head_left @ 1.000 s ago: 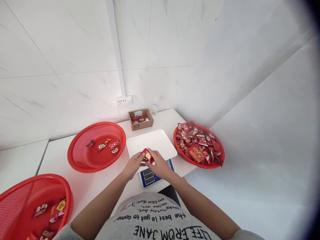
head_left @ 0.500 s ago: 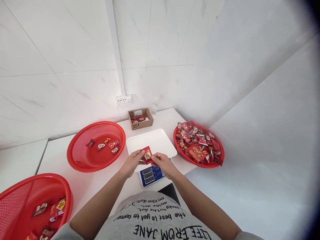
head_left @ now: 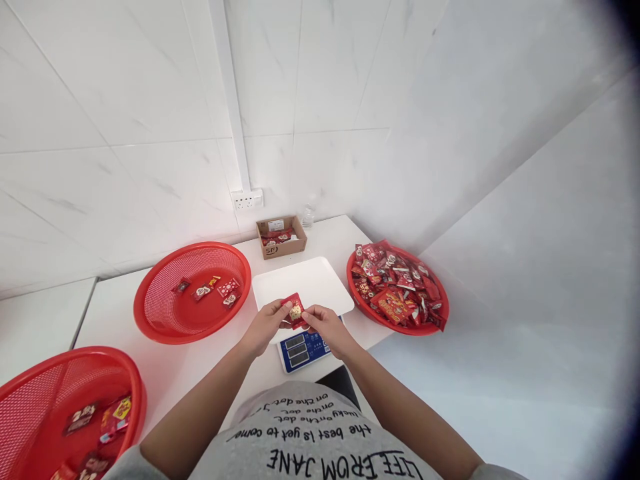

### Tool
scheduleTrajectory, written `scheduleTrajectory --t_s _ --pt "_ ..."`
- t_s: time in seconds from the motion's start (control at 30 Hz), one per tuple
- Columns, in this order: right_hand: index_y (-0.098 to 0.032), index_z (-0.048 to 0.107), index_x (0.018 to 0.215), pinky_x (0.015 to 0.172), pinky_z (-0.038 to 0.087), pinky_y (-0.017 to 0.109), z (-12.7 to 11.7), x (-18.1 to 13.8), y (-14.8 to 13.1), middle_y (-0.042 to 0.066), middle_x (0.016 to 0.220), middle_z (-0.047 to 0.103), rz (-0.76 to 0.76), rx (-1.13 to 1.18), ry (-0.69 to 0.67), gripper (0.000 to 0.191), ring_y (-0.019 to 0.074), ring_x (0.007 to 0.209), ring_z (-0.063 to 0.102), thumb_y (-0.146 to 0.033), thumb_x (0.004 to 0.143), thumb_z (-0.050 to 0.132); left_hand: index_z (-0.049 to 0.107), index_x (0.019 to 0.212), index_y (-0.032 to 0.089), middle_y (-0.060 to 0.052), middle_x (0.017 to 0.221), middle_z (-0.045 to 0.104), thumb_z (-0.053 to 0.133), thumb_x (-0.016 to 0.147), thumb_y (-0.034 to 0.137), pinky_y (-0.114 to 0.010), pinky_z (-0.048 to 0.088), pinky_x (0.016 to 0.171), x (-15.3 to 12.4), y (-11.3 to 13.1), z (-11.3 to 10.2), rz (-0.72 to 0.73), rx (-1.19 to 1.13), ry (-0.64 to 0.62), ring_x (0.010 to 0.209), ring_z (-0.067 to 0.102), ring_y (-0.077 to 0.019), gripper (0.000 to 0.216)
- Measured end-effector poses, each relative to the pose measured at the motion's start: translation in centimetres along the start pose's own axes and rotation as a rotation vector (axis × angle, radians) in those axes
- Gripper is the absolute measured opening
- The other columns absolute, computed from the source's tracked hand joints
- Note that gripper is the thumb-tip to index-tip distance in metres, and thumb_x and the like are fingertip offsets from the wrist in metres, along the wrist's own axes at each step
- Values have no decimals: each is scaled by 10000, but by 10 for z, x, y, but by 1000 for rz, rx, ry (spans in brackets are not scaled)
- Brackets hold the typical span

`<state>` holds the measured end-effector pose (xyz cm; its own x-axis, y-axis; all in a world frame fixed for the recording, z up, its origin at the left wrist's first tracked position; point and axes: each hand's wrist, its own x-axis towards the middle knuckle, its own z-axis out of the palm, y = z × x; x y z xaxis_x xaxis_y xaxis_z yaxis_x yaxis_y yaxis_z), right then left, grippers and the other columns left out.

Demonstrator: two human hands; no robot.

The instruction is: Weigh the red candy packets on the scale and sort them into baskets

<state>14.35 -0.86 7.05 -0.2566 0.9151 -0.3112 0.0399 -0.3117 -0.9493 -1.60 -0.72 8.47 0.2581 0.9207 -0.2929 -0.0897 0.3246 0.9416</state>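
Between both hands is a small red packet (head_left: pixel 295 309) with a gold print, held over the near edge of a digital scale's white pan (head_left: pixel 305 277). My left hand (head_left: pixel 266 325) pinches its left side, thumb on top. On the right side, my right hand (head_left: pixel 327 325) grips it in the same way. Below the packet shows the scale's blue panel (head_left: pixel 306 349) with its dark displays. What is inside the packet cannot be seen.
At right stands a red basket (head_left: pixel 447 300) heaped with red packets. Another red basket (head_left: pixel 141 303) at left holds several packets, as does a third basket (head_left: pixel 137 387) at lower left. Behind the scale are a small cardboard box (head_left: pixel 284 249) of packets and a clear object (head_left: pixel 308 217).
The packet has tilted very slightly between my fingers, and my left thumb has shifted a little across its face. Everything else stays in place.
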Motion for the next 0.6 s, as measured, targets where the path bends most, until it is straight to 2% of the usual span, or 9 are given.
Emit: scheduleTrajectory --t_s 0.1,0.2,0.27,0.37,0.47,0.6 --pt "-175 586 806 620 402 251 0 0 -1 15 776 618 -4 0 1 317 119 684 534 -474 701 584 618 868 139 -56 826 637 566 737 488 -326 458 750 -1 1 1 -10 0 6 752 581 -155 377" --pt "-168 583 754 610 390 250 -2 1 -1 -1 710 600 -38 -28 3 314 110 634 514 -477 701 583 613 863 143 -47 807 630 593 719 473 -320 461 733 -2 2 2 -48 8 -10 746 583 -155 361" --pt "-165 583 696 599 378 249 -4 1 0 -14 644 579 -66 -82 -8 305 105 592 489 -470 702 585 609 840 152 -36 781 621 590 718 475 -288 456 671 -2 2 2 -53 50 -3 713 571 -143 346" --pt "-164 593 673 611 377 251 -5 1 2 -9 647 591 -84 -140 -32 285 109 600 490 -448 697 602 597 744 158 0 661 568 592 714 467 -226 388 536 -1 1 2 -9 130 27 590 497 -102 311" --pt "-164 589 702 614 387 248 -4 1 3 -2 671 599 -48 -72 -42 301 108 609 501 -464 687 612 576 697 156 20 601 526 597 711 449 -215 352 498 0 -2 2 38 125 49 530 436 -82 295" --pt "-168 556 699 602 398 246 -4 4 9 -7 655 574 27 50 -5 363 105 601 500 -529 679 593 564 719 155 1 654 568 617 690 447 -239 415 561 0 -5 3 34 53 114 575 487 -95 298"
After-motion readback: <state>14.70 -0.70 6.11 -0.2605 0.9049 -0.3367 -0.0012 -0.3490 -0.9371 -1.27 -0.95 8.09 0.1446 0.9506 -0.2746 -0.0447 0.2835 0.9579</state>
